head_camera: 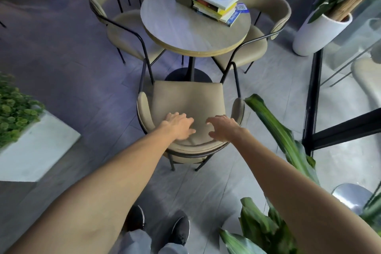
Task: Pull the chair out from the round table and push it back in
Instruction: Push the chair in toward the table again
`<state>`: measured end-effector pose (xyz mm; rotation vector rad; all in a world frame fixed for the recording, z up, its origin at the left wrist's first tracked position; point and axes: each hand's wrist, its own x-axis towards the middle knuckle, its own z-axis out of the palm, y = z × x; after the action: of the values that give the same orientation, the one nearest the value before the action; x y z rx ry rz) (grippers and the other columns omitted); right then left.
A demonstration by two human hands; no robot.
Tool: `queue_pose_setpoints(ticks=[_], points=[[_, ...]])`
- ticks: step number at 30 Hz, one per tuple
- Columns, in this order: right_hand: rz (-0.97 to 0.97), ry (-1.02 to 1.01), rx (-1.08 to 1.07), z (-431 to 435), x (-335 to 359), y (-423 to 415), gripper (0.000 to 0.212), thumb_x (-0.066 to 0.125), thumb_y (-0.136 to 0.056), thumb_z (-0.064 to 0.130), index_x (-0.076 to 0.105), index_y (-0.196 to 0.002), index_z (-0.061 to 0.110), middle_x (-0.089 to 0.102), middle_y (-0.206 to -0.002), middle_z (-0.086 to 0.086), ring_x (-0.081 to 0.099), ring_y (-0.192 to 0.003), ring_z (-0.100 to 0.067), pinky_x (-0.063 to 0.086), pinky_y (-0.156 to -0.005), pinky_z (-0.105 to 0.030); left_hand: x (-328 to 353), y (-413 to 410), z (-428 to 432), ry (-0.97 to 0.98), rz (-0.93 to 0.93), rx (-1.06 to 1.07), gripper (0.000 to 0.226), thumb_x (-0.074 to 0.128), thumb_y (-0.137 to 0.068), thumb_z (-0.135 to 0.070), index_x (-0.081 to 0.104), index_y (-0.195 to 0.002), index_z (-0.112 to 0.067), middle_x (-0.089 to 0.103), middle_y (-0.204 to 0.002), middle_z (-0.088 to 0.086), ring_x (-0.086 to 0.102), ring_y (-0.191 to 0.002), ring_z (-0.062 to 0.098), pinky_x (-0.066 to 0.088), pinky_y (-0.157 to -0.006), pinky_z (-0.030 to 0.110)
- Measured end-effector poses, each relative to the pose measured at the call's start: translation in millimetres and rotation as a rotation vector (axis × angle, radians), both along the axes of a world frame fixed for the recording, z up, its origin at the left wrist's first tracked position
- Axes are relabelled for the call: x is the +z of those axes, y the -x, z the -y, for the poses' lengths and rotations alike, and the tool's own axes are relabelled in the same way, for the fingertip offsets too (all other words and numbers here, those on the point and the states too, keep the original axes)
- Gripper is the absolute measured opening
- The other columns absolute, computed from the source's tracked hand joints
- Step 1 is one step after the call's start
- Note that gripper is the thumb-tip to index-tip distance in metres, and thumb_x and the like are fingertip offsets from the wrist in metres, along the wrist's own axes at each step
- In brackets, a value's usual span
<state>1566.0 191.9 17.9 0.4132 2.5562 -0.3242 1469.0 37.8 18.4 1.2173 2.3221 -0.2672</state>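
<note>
A beige padded chair (186, 99) with a black metal frame stands in front of me, clear of the round grey table (181, 29), its seat just short of the table's black base. My left hand (179, 126) and my right hand (223, 129) hover side by side over the curved backrest, fingers spread and pointing towards the table. Neither hand clasps the backrest; whether the palms touch it is unclear. The image is slightly blurred.
Two more beige chairs (115, 6) (266, 18) stand at the table's far left and right. A stack of books (218, 0) and a box lie on the table. A white plant pot (315, 33), a planter (35, 146), green leaves (282, 136) and a glass wall flank me.
</note>
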Motion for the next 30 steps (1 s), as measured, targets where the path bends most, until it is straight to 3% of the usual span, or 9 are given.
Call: queue_pose_setpoints(ticks=[8,17,23,30], points=[[-0.092,-0.14,0.001,-78,83,75,0.054,0.061,-0.093,0.023,0.047,-0.144,0.028,0.053,-0.141,-0.005,0.046,-0.131,-0.03,0.042,-0.105,-0.046,78,71,-74,-0.116,-0.11,-0.016,0.044,0.036,-0.102,-0.048,0.049,-0.133,-0.02,0.05,-0.133,0.012,0.046,-0.122,0.034,0.036,-0.099,0.048],[-0.158,-0.082,-0.012,-169,124,151,0.054,0.061,-0.09,0.02,0.051,-0.142,0.024,0.055,-0.139,-0.007,0.048,-0.129,-0.031,0.045,-0.101,-0.042,126,154,-184,-0.119,-0.217,-0.032,0.045,0.041,-0.098,-0.053,0.054,-0.127,-0.021,0.054,-0.129,0.012,0.048,-0.122,0.034,0.039,-0.1,0.046],[-0.15,-0.116,0.009,-270,127,154,0.046,0.061,-0.091,0.018,0.054,-0.136,0.02,0.056,-0.134,-0.008,0.047,-0.129,-0.031,0.044,-0.096,-0.039,130,165,-286,-0.084,-0.334,0.007,0.044,0.04,-0.096,-0.051,0.054,-0.128,-0.024,0.052,-0.133,0.011,0.047,-0.124,0.032,0.034,-0.097,0.044],[-0.122,-0.166,0.104,-422,114,167,0.056,0.064,-0.089,0.018,0.048,-0.142,0.026,0.053,-0.14,-0.004,0.047,-0.128,-0.03,0.045,-0.101,-0.039,106,172,-416,-0.074,-0.353,0.115,0.038,0.042,-0.097,-0.045,0.053,-0.127,-0.024,0.052,-0.131,0.011,0.048,-0.122,0.031,0.035,-0.097,0.043]])
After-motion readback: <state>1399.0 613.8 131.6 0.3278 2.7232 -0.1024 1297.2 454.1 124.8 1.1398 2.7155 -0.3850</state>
